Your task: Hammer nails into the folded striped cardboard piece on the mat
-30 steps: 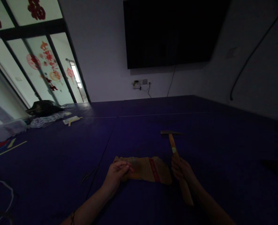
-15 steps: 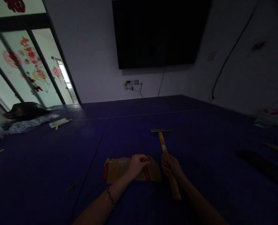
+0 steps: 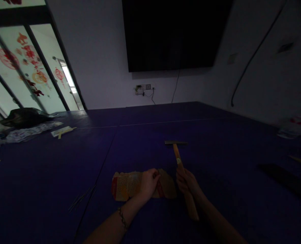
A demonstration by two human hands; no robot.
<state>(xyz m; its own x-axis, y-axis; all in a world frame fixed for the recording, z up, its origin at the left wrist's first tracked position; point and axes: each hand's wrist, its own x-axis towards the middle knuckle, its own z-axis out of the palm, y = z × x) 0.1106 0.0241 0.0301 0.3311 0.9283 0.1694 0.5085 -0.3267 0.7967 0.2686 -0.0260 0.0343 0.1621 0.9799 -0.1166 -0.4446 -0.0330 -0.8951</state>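
Observation:
My right hand is wrapped round the wooden handle of a hammer, whose narrow metal head points away from me above the blue surface. My left hand rests over a flattened piece of printed cardboard with red bands and orange marks. Its thumb and fingers are curled together in a pinch near the cardboard's right part. Whatever lies between them is too small and dark to make out. Several thin metal rods lie to the left of the cardboard.
A dark flat strip lies at the right. Far left are a black bag, crumpled plastic and a white packet with yellow strips. A black screen hangs on the wall above sockets.
My left hand has shifted only slightly over the cardboard, still pinched. The hammer stays in my right hand, nearly in the same place. The view has tilted a little.

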